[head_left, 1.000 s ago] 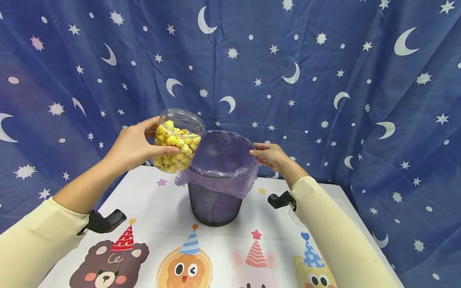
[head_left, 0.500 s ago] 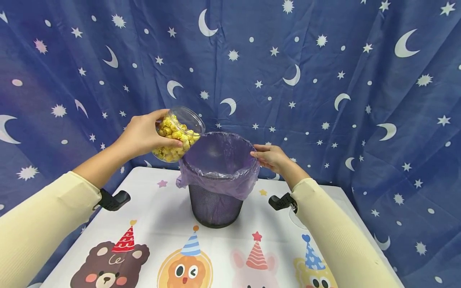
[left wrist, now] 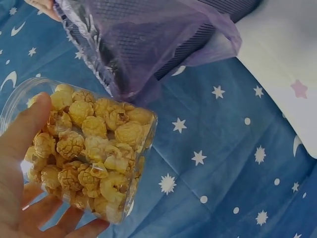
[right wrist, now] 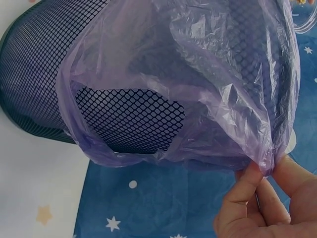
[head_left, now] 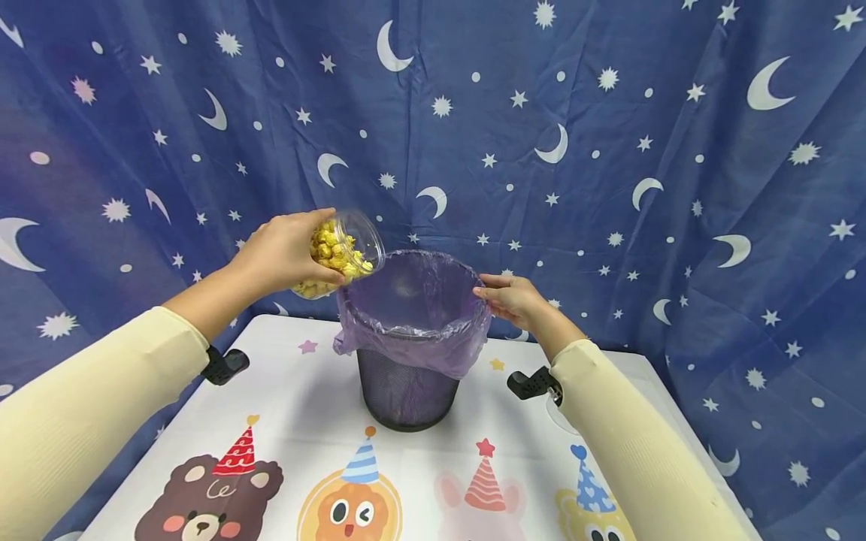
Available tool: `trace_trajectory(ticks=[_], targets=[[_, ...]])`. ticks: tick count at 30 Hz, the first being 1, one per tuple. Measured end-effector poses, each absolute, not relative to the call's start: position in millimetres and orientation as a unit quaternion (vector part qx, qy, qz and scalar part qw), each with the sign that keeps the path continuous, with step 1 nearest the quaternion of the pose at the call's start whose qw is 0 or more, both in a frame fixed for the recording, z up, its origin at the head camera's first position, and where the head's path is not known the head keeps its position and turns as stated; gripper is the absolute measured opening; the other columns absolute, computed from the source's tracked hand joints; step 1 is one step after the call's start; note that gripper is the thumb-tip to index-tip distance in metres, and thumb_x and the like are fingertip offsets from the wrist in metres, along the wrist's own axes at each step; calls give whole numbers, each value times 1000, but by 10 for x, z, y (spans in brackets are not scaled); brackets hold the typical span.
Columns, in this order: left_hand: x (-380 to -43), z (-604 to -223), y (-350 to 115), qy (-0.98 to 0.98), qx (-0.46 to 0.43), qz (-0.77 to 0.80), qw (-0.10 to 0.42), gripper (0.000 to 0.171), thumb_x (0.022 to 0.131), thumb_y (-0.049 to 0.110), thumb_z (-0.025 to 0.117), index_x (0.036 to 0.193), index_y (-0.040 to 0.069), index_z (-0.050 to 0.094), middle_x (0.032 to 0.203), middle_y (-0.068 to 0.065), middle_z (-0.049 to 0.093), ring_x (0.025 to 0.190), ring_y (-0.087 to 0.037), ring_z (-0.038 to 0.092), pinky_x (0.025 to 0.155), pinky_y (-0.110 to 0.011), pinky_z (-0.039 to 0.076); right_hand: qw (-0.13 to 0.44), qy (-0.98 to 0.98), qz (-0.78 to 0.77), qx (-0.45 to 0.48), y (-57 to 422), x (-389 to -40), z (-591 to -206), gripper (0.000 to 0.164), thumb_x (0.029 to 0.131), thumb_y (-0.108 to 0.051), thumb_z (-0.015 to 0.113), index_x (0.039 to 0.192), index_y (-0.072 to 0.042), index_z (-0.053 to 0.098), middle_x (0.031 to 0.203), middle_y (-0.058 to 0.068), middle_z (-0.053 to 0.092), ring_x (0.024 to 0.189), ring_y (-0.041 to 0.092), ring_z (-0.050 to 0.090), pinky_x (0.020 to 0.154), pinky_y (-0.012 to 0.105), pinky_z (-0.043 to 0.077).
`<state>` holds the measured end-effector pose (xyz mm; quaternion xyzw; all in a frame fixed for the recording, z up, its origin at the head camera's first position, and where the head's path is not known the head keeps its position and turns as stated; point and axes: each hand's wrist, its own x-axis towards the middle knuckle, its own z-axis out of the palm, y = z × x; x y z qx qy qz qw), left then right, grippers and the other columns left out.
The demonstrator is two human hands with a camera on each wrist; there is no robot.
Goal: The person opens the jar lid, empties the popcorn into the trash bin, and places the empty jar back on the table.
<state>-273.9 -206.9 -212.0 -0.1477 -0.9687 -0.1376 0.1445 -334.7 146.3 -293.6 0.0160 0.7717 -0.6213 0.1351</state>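
My left hand (head_left: pixel 287 252) grips a clear plastic jar of yellow popcorn (head_left: pixel 336 252), tipped so its open mouth leans right over the left rim of a trash can. In the left wrist view the popcorn (left wrist: pixel 91 144) fills most of the jar, thumb on one side and fingers under the other. The black mesh trash can (head_left: pixel 408 391) stands upright, lined with a purple plastic bag (head_left: pixel 419 349) folded over its rim. My right hand (head_left: pixel 512 300) pinches the bag and rim at the right; the right wrist view shows thumb and fingers (right wrist: pixel 245 186) on the bag's edge.
The can stands on a white table (head_left: pixel 304 398) printed with cartoon animals in party hats. A blue curtain (head_left: pixel 473 135) with moons and stars hangs behind and beside the table. Black wrist cameras (head_left: pixel 226 366) sit at both sleeves.
My left hand has raised its wrist and tilted the jar further, its mouth turning down to the right toward the can. The right hand keeps its place on the rim.
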Motion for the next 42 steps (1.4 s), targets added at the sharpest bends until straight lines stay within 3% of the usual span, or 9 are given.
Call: trace_trajectory(ticks=[4, 9, 13, 16, 21, 24, 30, 38, 42], targets=[[-2756, -2119, -2044, -971, -152, -121, 140, 103, 70, 44, 87, 152, 10, 36, 138, -20, 56, 123, -42, 52, 97, -65, 47, 135, 770, -623, 15, 1475, -3344, -2954, 54, 98, -14, 62, 149, -12, 44, 148, 11, 48, 121, 18, 50, 103, 29, 47], [-2791, -2118, -2032, -970, -165, -104, 146, 101, 70, 38, 89, 151, 8, 37, 132, -20, 59, 117, -40, 56, 97, -61, 49, 133, 762, -633, 16, 1464, -3349, -2952, 54, 97, -13, 62, 148, -11, 45, 148, 11, 49, 123, 19, 50, 94, 23, 49], [-2833, -2132, -2030, -971, -175, -78, 145, 101, 69, 36, 90, 150, 6, 38, 138, -20, 55, 123, -44, 52, 100, -62, 47, 132, 760, -636, 19, 1460, -3354, -2954, 54, 97, -13, 63, 148, -11, 45, 147, 11, 50, 120, 18, 51, 81, 16, 50], [-2866, -2149, -2026, -973, -177, -52, 140, 101, 69, 35, 90, 151, 7, 37, 145, -21, 49, 128, -47, 46, 101, -65, 45, 132, 759, -637, 18, 1458, -3357, -2962, 54, 97, -13, 63, 148, -11, 45, 148, 11, 49, 122, 18, 50, 86, 18, 50], [-2895, -2170, -2024, -977, -168, -28, 131, 101, 70, 36, 89, 151, 9, 36, 148, -22, 45, 131, -49, 41, 101, -66, 44, 134, 756, -640, 20, 1450, -3361, -2975, 56, 97, -13, 63, 149, -12, 44, 149, 10, 48, 134, 22, 46, 109, 33, 44], [-2895, -2173, -2024, -977, -166, -24, 129, 102, 70, 35, 89, 152, 9, 36, 148, -22, 45, 131, -49, 41, 101, -66, 44, 133, 754, -643, 20, 1450, -3362, -2979, 55, 97, -13, 63, 149, -12, 44, 149, 10, 48, 135, 23, 45, 113, 37, 41], [-2899, -2161, -2001, -975, -177, -14, 134, 102, 69, 34, 90, 151, 8, 36, 147, -21, 47, 128, -47, 44, 99, -64, 47, 129, 753, -645, 18, 1460, -3355, -2976, 54, 98, -13, 61, 149, -11, 44, 148, 12, 49, 132, 22, 47, 110, 33, 43], [-2920, -2160, -1960, -972, -188, 14, 137, 101, 69, 37, 90, 151, 8, 38, 147, -19, 47, 129, -46, 44, 96, -66, 47, 127, 766, -630, 30, 1462, -3345, -2976, 54, 97, -16, 64, 148, -15, 46, 147, 8, 51, 112, 14, 52, 87, 22, 49], [-2932, -2162, -1957, -971, -191, 21, 142, 102, 68, 37, 90, 151, 8, 38, 147, -19, 47, 128, -45, 45, 96, -66, 48, 128, 766, -629, 26, 1465, -3341, -2978, 55, 97, -17, 64, 148, -15, 46, 148, 8, 49, 111, 14, 52, 87, 21, 49]])
